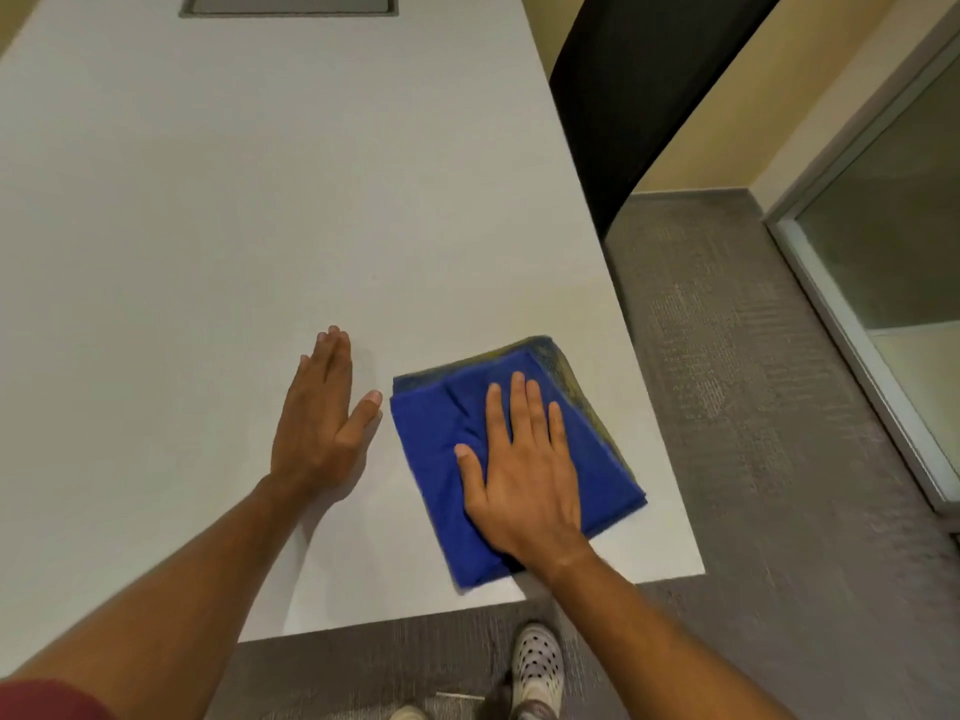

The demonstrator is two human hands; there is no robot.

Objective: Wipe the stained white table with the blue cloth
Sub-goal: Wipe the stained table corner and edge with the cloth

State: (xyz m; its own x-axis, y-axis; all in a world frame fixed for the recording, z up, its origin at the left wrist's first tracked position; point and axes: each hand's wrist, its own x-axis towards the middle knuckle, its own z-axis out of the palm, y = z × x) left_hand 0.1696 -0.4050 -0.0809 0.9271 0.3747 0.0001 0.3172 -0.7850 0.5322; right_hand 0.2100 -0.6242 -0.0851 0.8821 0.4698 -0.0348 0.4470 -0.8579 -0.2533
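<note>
- The blue cloth (pixel 524 459), folded into a thick pad, lies flat on the white table (pixel 208 226), close to the table's near right corner.
- The right hand (pixel 524 475) presses palm-down on the cloth, fingers (pixel 519 402) stretched out and spread, gripping nothing.
- The left hand (pixel 322 423) rests flat on the bare table just left of the cloth, fingers together and extended, thumb pointing toward the cloth's edge without touching it.
- A yellowish soiled layer shows along the cloth's far edge.
- Past the cloth, a black chair back (pixel 634 96) stands beside the table.
</note>
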